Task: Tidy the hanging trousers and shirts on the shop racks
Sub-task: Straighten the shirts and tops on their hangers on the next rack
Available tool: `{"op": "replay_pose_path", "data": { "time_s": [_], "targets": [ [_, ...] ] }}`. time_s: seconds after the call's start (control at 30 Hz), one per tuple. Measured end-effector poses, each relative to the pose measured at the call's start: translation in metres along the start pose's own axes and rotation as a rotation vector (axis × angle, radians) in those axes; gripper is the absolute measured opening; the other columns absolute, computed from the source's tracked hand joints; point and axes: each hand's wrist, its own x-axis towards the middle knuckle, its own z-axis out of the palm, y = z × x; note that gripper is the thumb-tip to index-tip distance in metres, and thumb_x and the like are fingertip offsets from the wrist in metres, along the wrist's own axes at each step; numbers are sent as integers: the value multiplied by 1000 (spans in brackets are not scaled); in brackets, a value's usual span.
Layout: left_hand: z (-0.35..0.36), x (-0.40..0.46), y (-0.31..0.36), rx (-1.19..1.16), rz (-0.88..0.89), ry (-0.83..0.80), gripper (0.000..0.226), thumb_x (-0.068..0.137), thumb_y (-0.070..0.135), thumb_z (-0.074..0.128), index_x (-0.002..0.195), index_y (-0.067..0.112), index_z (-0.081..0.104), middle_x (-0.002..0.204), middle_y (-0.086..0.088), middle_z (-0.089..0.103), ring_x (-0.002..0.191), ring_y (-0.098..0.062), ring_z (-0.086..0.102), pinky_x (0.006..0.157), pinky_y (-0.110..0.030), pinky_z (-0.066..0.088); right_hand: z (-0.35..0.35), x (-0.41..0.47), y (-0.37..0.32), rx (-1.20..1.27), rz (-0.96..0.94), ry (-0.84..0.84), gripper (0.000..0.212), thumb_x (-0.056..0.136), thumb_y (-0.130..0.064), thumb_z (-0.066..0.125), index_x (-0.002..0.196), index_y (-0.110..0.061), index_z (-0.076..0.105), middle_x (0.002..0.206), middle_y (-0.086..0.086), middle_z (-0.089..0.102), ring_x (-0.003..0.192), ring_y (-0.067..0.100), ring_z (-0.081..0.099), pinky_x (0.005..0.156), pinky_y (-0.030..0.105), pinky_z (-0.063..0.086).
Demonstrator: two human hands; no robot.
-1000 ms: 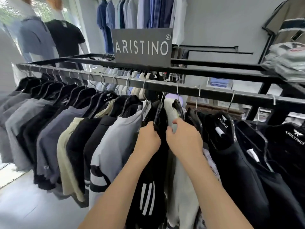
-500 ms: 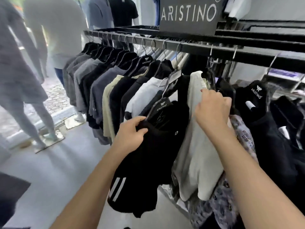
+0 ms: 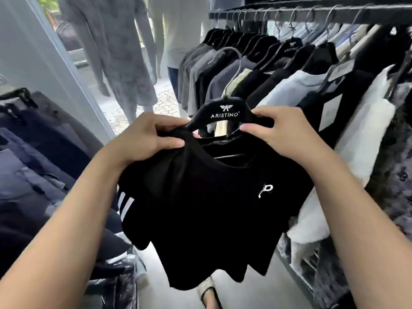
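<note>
1. Off the rail, in front of the chest: black short-sleeved T-shirt w/ small white chest logo (image 3: 214, 197) on a black plastic ARISTINO hanger w/ metal hook (image 3: 225, 110).
2. Left hand (image 3: 147, 137) grips bunched fabric at the left shoulder; right hand (image 3: 274, 130) pinches the collar and hanger arm.
3. Dark metal shop rail (image 3: 312, 12) w/ the other shirts hangs well apart, upper right.
4. Risk: left shoulder looks bunched, so the shirt could slip off that arm if the grip eases. The free hook may snag neighbouring shirts on rehang.

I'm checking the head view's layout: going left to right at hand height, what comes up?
Folded dark clothes → left hand → black hanger → right hand → white shirt on the rack.
</note>
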Motion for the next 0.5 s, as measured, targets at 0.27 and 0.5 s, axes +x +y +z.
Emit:
{"op": "replay_pose_path", "data": {
  "time_s": [0.27, 0.5],
  "targets": [
    [-36, -31, -32, 179, -130, 94, 52, 82, 12, 73, 115, 51, 63, 117, 20, 65, 113, 11, 54, 97, -14, 39, 35, 33, -10, -90, -137, -148, 24, 85, -41, 71, 91, -17, 65, 109, -1, 56, 101, 14, 57, 91, 27, 42],
    [-45, -34, -61, 181, -162, 108, 61, 87, -3, 62, 120, 49, 60, 125, 18, 61, 116, 12, 50, 89, -5, 37, 49, 43, -18, -159, -195, -272, 24, 87, -45, 66, 88, -21, 65, 100, -7, 54, 96, 11, 54, 90, 29, 44]
  ]
}}
